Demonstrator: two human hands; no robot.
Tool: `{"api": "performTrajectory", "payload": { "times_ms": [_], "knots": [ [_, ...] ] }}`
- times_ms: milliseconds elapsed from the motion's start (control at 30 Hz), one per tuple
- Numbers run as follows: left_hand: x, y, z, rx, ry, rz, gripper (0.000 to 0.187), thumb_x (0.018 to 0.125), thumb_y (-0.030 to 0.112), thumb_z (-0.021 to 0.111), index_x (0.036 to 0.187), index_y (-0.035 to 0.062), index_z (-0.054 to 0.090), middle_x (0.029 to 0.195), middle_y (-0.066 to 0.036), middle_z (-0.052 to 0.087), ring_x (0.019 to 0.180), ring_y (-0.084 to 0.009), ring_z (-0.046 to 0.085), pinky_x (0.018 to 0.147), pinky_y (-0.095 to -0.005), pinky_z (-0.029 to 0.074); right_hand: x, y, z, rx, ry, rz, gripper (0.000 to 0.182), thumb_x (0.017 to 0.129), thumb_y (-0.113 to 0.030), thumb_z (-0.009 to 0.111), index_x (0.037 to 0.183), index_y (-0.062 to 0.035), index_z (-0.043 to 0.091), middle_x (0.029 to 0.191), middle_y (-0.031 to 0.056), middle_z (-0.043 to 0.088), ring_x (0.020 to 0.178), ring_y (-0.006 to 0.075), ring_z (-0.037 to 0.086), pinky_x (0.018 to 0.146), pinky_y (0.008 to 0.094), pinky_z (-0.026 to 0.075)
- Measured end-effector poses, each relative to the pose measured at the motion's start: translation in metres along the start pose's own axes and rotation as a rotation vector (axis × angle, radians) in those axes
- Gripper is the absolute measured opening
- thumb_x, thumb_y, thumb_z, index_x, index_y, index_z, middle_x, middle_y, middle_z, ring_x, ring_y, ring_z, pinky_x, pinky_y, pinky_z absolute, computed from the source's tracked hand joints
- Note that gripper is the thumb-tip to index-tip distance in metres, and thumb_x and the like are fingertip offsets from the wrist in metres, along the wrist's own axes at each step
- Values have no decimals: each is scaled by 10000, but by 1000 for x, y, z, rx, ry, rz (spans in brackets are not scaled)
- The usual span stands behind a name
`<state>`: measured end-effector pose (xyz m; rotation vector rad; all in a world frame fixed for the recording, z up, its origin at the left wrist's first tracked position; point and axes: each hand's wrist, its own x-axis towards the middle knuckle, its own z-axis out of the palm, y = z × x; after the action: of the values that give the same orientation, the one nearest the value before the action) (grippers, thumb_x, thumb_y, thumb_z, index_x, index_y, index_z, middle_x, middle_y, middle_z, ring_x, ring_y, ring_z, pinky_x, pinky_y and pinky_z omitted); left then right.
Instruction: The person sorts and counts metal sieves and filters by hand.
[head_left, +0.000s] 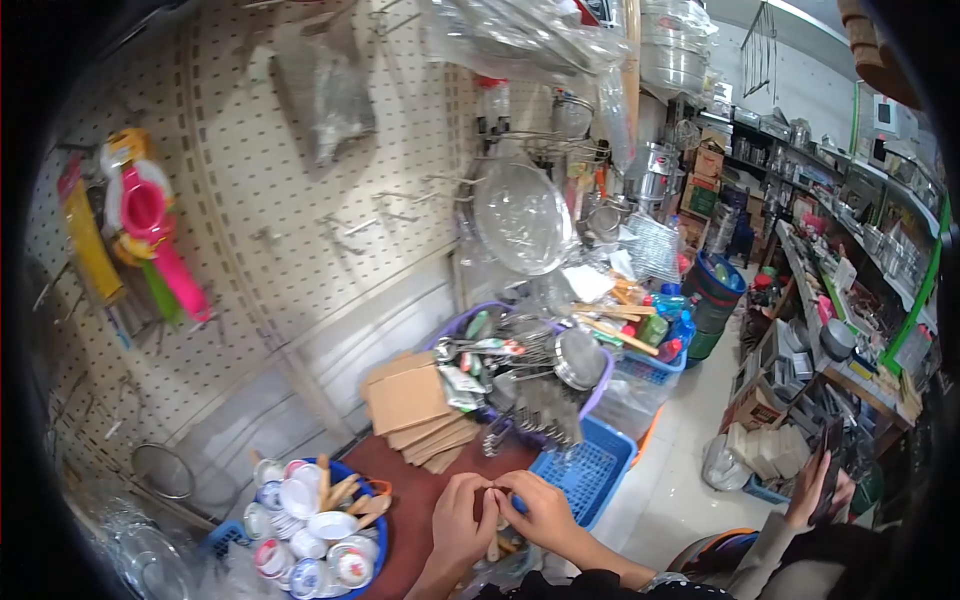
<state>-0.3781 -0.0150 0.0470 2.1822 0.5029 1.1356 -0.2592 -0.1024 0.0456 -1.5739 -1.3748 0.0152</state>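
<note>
My left hand (462,515) and my right hand (542,508) meet in front of me, thumbs and fingertips pinched together. Whatever lies between the fingertips is too small or too hidden to make out. Beneath them is a dark red surface (408,492). To the left stands a blue basin (378,545) heaped with white ladles and spoons (300,497), some with wooden handles. Beyond my hands lie stacked brown cardboard pieces (408,393). A blue plastic basket (575,465) sits just past my right hand.
A purple basket (598,393) holds metal strainers and utensils. Behind it, a blue crate (668,366) carries bottles and wooden-handled tools. A pegboard wall (330,235) with hooks rises at left. At right, another person's hand (808,490) holds a phone (829,465), near loaded shelves.
</note>
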Motion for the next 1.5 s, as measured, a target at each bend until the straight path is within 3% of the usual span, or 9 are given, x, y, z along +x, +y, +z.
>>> {"api": "performTrajectory", "payload": {
  "times_ms": [200,400,533,767,967,1100,1200,1233,1500],
  "knots": [
    [65,20,106,-91,-16,29,96,869,58,625,931,3,577,917,-147,589,831,-340,600,725,-417,472,30,80,-83,-55,130,-69,135,834,-63,697,955,-28,648,907,111,674,824,299,665,690,366,531],
    [154,7,153,244,-230,244,109,898,149,607,942,50,603,942,-85,617,911,-308,588,768,-420,448,67,159,-123,-172,140,-61,116,823,-76,713,911,-37,650,867,104,667,803,297,664,688,367,526],
    [211,-49,191,507,-327,388,156,861,133,608,998,58,611,1037,-78,605,1037,-281,558,848,-421,424,88,224,-116,-349,148,22,179,808,-114,727,950,-44,644,861,101,640,825,292,644,708,374,521],
    [255,-130,221,864,-666,385,309,784,106,630,1093,88,634,1115,-70,623,1141,-273,534,959,-478,373,113,283,-95,-600,-11,240,743,690,-299,847,1301,-86,483,1346,202,470,1205,394,507,866,448,520],
    [320,-174,257,737,-852,486,353,854,117,590,1201,182,604,1157,-49,646,1151,-243,589,933,-513,428,125,297,-88,-566,-201,417,964,651,-364,871,1438,-116,374,1419,255,388,1291,436,448,951,468,506],
    [338,-179,284,761,-1052,494,459,820,143,658,1262,238,579,1225,-32,645,1184,-259,590,967,-527,439,117,323,-80,-502,-134,302,980,655,-364,863,1459,-130,355,1432,291,371,1272,463,447,953,494,501],
    [340,-187,293,665,-1031,555,532,777,152,709,1284,234,568,1195,-46,658,1159,-274,606,967,-513,448,116,320,-84,-479,-129,268,943,681,-339,836,1469,-136,359,1439,299,378,1268,480,459,946,481,511],
    [345,-187,294,674,-1128,525,787,714,174,806,1413,295,465,1264,-64,639,1214,-274,580,1004,-564,423,117,317,-86,-483,-133,264,918,694,-333,820,1469,-143,367,1444,297,383,1270,479,464,932,477,521],
    [352,-199,279,488,-1144,393,811,736,195,771,1457,352,436,1075,-156,695,968,-363,670,862,-467,520,113,317,-89,-576,-66,129,757,733,-346,766,1429,-246,485,1455,197,464,1245,405,545,796,403,585]
  ]
}}
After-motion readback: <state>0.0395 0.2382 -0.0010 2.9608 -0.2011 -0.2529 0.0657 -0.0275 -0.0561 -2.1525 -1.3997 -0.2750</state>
